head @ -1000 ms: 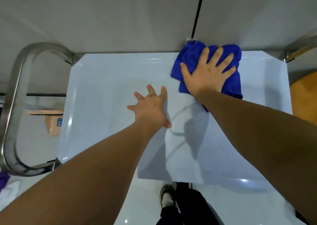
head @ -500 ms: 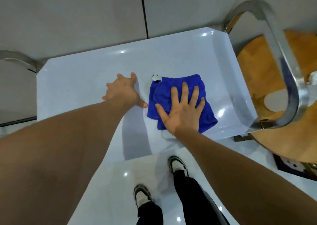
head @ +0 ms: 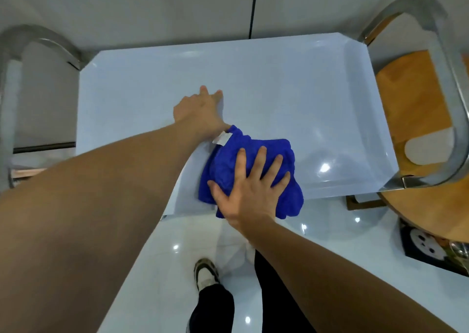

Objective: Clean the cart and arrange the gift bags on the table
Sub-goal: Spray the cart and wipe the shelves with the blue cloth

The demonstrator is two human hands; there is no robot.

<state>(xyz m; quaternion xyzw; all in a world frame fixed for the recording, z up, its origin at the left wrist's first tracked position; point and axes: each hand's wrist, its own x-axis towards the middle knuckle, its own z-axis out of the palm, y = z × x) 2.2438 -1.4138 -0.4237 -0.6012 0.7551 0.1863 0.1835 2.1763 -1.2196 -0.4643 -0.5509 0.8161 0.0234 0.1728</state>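
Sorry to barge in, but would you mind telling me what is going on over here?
A person is wiping the pale blue top tray of a metal-framed cart. Their right hand presses flat, fingers spread, on a crumpled blue microfibre cloth at the tray's near edge, part of it hanging over that edge. Their left hand rests on the tray surface just beyond the cloth. No gift bags are in view.
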